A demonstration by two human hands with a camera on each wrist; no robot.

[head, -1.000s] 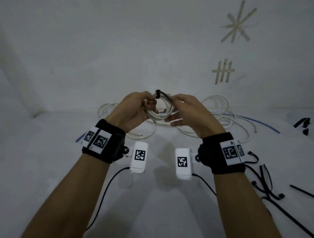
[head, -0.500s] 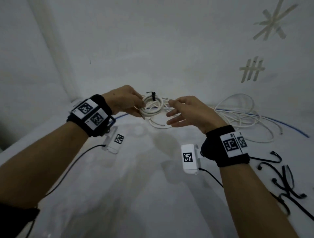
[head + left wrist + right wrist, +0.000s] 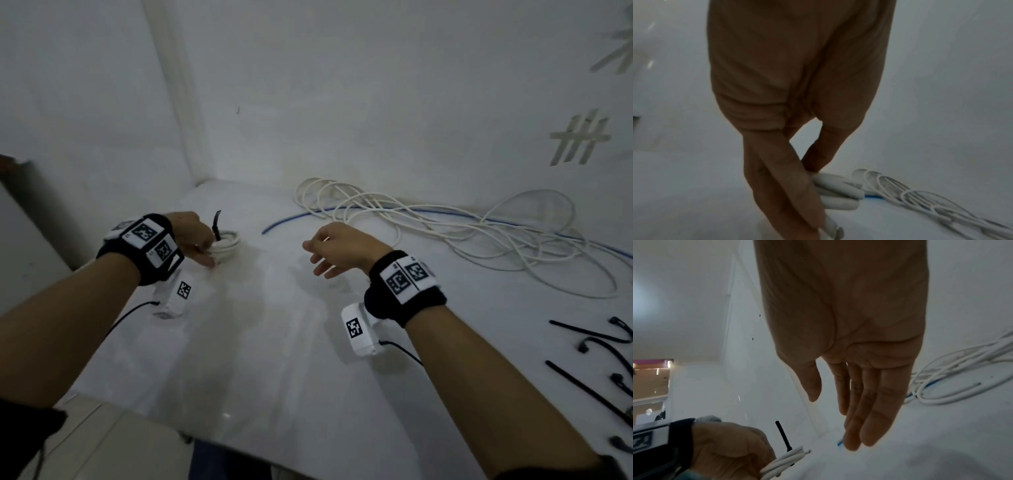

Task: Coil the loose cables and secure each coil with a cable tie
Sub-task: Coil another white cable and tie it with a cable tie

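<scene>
White tied coil (image 3: 226, 244), probably springy, sits pinched in left hand (image 3: 191, 236); right hand (image 3: 337, 250) beside it hangs slack-fingered.

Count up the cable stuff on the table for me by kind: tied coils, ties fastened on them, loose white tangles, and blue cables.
tied white coil: 1
black tie on that coil: 1
loose white cable tangle: 1
blue cable: 1
Total: 4
The loose black ties at the right run off the frame, so they are left uncounted.
</scene>
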